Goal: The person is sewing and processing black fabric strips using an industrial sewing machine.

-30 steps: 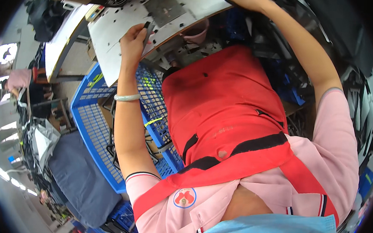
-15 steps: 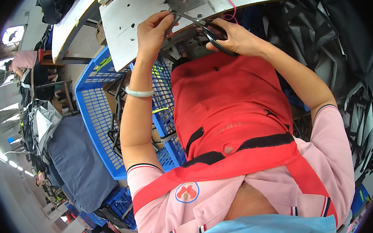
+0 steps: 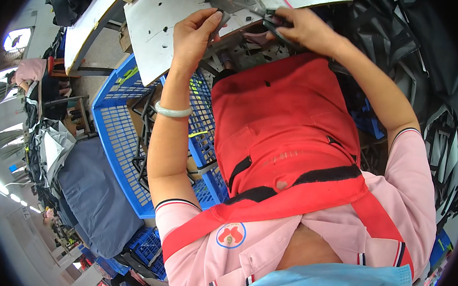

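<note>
A small piece of dark grey fabric (image 3: 221, 23) is pinched between the thumb and fingers of my left hand (image 3: 192, 38), held over the table's near edge. My right hand (image 3: 310, 31) grips a pair of scissors (image 3: 272, 23) by its black handles. The blades point left toward the tabletop and are smeared by motion, a little apart from the fabric. Both hands are above the top end of the red apron (image 3: 289, 105) on my lap.
Small dark scraps lie on the white table (image 3: 150, 44). Left of my lap stands a blue plastic basket (image 3: 115, 131) holding black tube-like pieces. Black and grey material (image 3: 428, 61) is heaped on the right. Another person (image 3: 30, 72) sits far left.
The scissors in my right hand have moved away from the fabric, up and to the right. My left hand has shifted slightly right, still pinching the piece.
</note>
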A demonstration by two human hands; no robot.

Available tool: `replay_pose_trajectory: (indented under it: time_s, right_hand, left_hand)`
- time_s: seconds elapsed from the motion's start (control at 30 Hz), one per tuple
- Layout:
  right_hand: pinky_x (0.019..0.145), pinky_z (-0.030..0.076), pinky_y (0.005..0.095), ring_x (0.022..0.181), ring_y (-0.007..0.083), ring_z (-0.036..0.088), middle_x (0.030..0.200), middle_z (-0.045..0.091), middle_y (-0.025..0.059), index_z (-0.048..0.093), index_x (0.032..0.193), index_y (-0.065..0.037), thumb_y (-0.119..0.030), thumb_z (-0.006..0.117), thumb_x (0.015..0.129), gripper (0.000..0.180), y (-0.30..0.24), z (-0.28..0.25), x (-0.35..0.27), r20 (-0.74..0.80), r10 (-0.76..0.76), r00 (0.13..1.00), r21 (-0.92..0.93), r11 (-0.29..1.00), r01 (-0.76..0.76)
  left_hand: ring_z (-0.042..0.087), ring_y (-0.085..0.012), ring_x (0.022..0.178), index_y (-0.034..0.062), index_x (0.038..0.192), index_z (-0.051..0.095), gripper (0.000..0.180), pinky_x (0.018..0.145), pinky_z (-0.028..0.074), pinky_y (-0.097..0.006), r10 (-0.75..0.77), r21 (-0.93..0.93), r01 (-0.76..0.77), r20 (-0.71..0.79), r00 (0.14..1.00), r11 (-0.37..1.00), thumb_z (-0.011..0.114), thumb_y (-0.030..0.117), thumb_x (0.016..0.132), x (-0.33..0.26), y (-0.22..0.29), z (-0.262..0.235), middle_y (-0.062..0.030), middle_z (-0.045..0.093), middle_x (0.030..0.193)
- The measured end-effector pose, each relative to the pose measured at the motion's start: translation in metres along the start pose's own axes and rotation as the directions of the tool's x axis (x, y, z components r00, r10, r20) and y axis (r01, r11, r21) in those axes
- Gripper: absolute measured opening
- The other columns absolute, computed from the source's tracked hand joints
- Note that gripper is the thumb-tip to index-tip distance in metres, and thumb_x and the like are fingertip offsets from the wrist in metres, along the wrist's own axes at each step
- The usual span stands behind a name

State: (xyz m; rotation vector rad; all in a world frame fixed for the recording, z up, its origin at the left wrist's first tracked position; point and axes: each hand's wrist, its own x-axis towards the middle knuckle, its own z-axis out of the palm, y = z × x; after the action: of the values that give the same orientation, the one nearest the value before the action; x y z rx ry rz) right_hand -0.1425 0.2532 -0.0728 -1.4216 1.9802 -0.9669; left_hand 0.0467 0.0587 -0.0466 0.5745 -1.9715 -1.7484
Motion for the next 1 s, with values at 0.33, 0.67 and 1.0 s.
replay_pose_trajectory:
  time_s: [0.33, 0.67, 1.0]
  right_hand:
    - [0.090, 0.046, 0.0449, 0.099, 0.0394, 0.055, 0.098, 0.059, 0.0219, 0.064, 0.107, -0.004, -0.020, 0.066, 0.080, 0.031, 0.078, -0.080, 0.054, -0.386, -0.313, 0.868, -0.653, 0.757, -0.017]
    - [0.085, 0.045, 0.0445, 0.094, 0.0371, 0.055, 0.096, 0.060, 0.0173, 0.069, 0.088, -0.006, -0.020, 0.066, 0.080, 0.016, 0.084, -0.070, 0.053, -0.491, -0.376, 0.786, -0.555, 0.830, 0.050]
    - [0.089, 0.050, 0.0377, 0.101, 0.0302, 0.060, 0.102, 0.063, 0.0096, 0.067, 0.101, -0.009, -0.014, 0.061, 0.082, 0.020, -0.023, 0.015, 0.004, 0.024, -0.564, 0.825, -0.441, 0.735, 0.515]
  left_hand:
    - [0.066, -0.0222, 0.068, 0.0019, 0.098, 0.073, 0.026, 0.067, 0.050, -0.031, 0.384, 0.613, -0.275, -0.051, 0.922, 0.741, 0.069, 0.025, 0.085, 0.049, 0.046, -0.002, -0.0148, 0.070, 0.077]
    - [0.064, -0.0110, 0.062, 0.0073, 0.106, 0.074, 0.032, 0.060, 0.048, -0.025, 0.303, 0.610, -0.236, -0.007, 0.953, 0.757, 0.070, 0.032, 0.086, 0.079, 0.049, -0.006, -0.0059, 0.070, 0.075]
    - [0.060, -0.0079, 0.068, 0.0017, 0.104, 0.073, 0.029, 0.058, 0.050, -0.023, -0.060, 0.480, -0.064, 0.238, 0.969, 0.875, 0.072, 0.026, 0.087, 0.052, 0.027, 0.016, -0.0024, 0.069, 0.083]
